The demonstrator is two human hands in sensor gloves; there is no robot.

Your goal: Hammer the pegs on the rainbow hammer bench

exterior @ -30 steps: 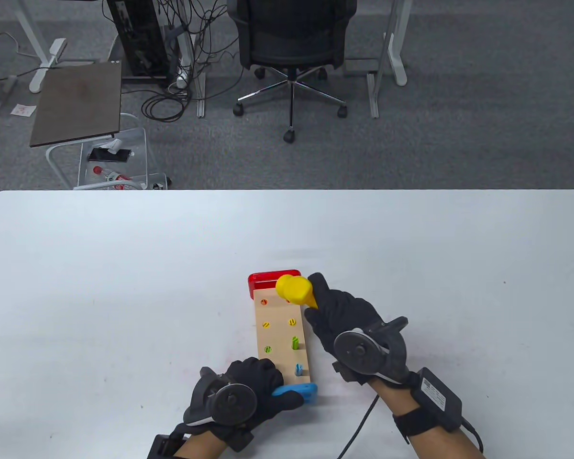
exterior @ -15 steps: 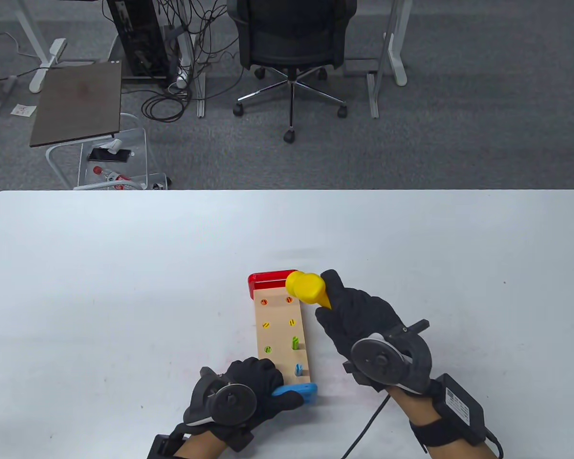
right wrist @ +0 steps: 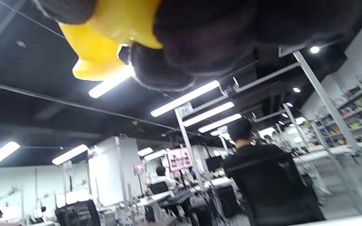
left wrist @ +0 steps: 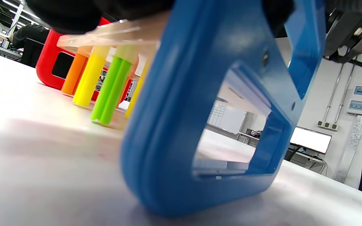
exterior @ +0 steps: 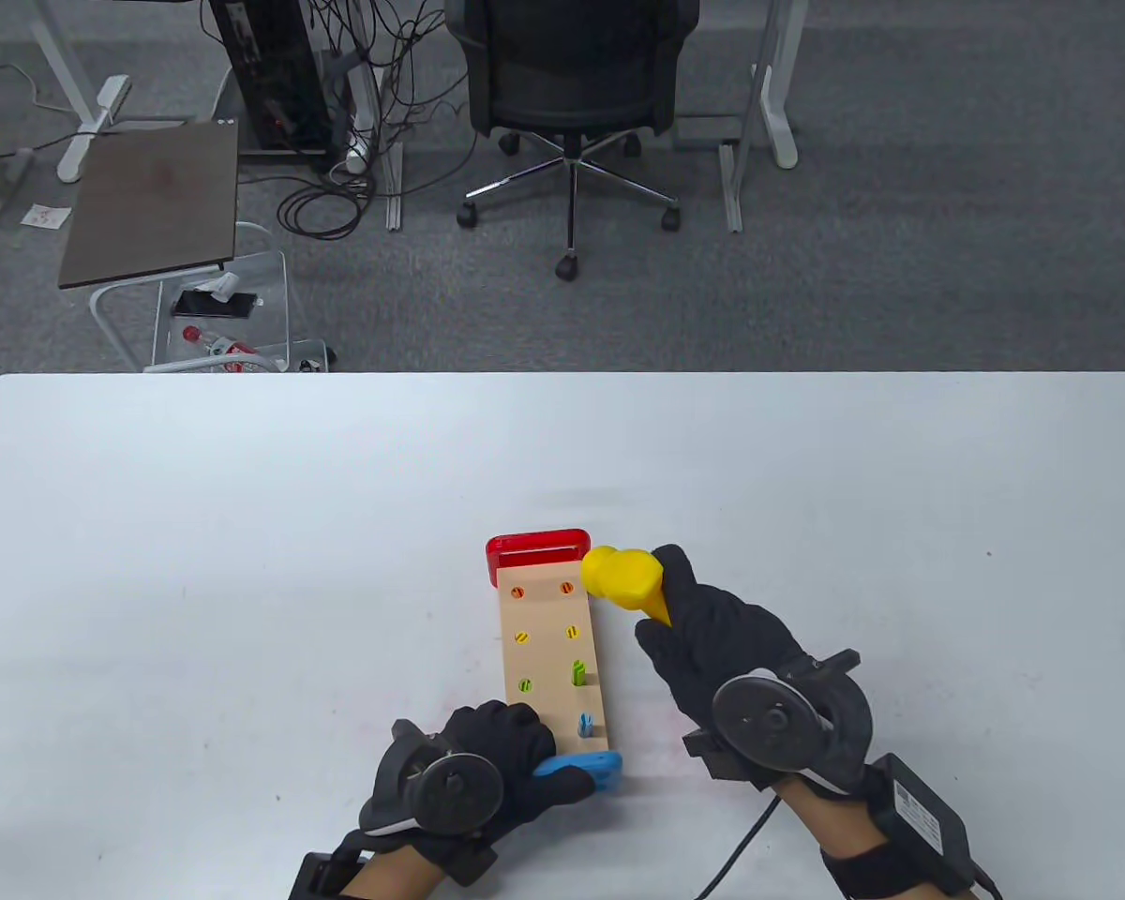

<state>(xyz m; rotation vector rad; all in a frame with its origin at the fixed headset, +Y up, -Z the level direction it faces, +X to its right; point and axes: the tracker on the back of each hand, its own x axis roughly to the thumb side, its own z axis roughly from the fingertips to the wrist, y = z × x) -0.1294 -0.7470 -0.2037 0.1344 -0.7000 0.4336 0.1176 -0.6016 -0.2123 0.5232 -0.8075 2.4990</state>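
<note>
The hammer bench [exterior: 551,656] is a wooden board with a red end [exterior: 537,548] far and a blue end [exterior: 589,769] near. Most pegs sit flush; a green peg [exterior: 578,672] and a light blue peg [exterior: 585,723] stand above the board. My left hand [exterior: 502,764] grips the bench's near end; the left wrist view shows the blue end [left wrist: 218,103] and peg shafts [left wrist: 108,91] under the board. My right hand [exterior: 712,637] grips the yellow hammer [exterior: 623,578], whose head hangs just right of the red end, raised off the board. In the right wrist view the hammer [right wrist: 105,34] shows between my fingers.
The white table [exterior: 244,562] spreads wide on all sides of the bench. Beyond its far edge are a black office chair [exterior: 572,84], a small side table [exterior: 155,202] and cables on the grey floor.
My right hand has drawn the hammer to the right and slightly toward me, off the board's far right pegs. My left hand and the bench have not moved.
</note>
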